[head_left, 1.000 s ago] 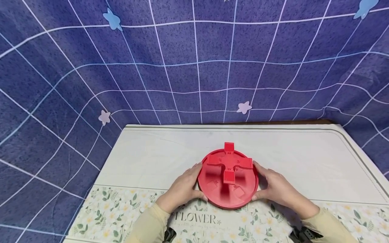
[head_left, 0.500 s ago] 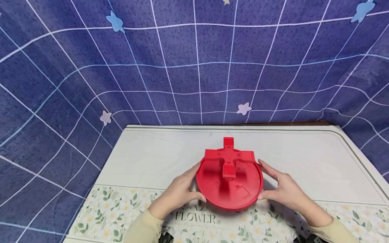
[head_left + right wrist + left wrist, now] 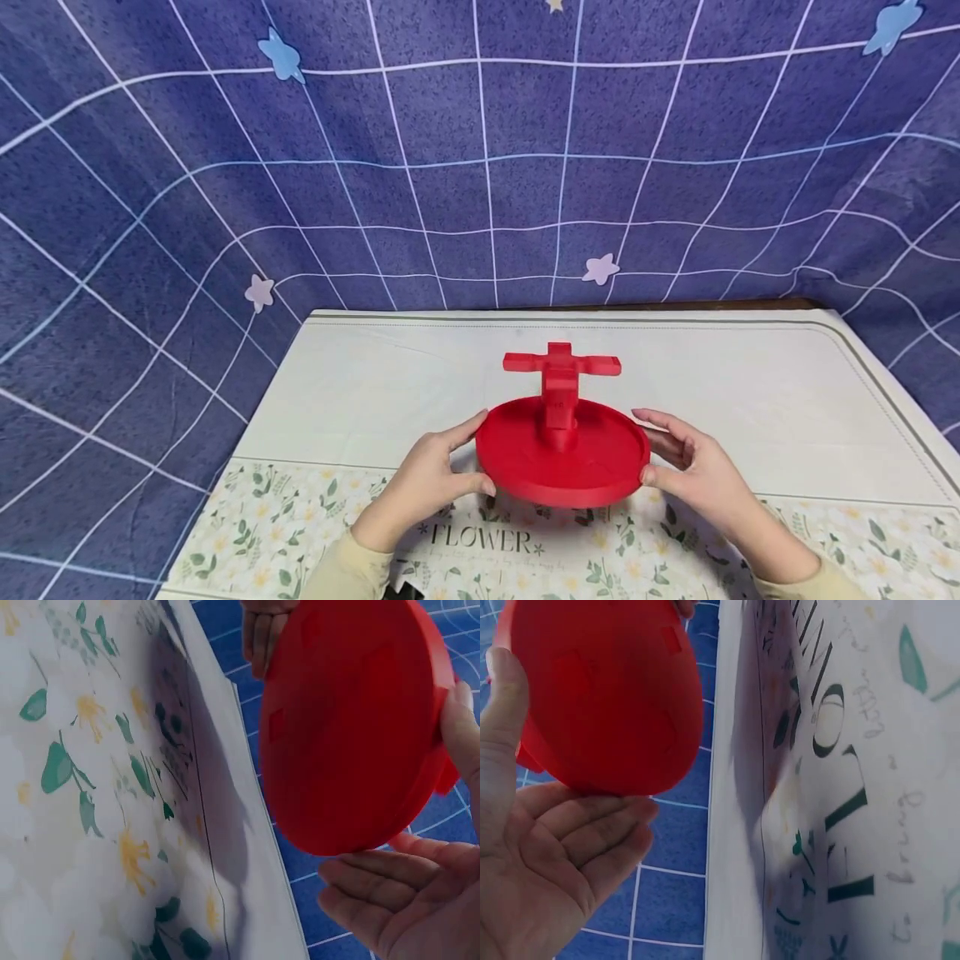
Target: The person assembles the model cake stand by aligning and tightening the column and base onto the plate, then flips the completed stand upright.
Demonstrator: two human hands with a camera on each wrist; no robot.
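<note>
A round red dish with a low rim is held up over the table between both hands. From its middle rises a short stem topped by a red four-armed cross. My left hand holds the dish's left edge, thumb toward the front and fingers farther back. On the opposite edge, my right hand grips in the same manner. The wrist views look at the dish's underside, which bears shallow square marks. There the right fingers reach along the lower edge of the dish.
Under the dish lies a white table cover with a flowered band and the printed word FLOWER. Behind the table hangs a blue curtain with a grid of lines and stars.
Both hands have raised the red dish and tipped it, so its cross now shows more from the side and its front outer rim has come into view.
</note>
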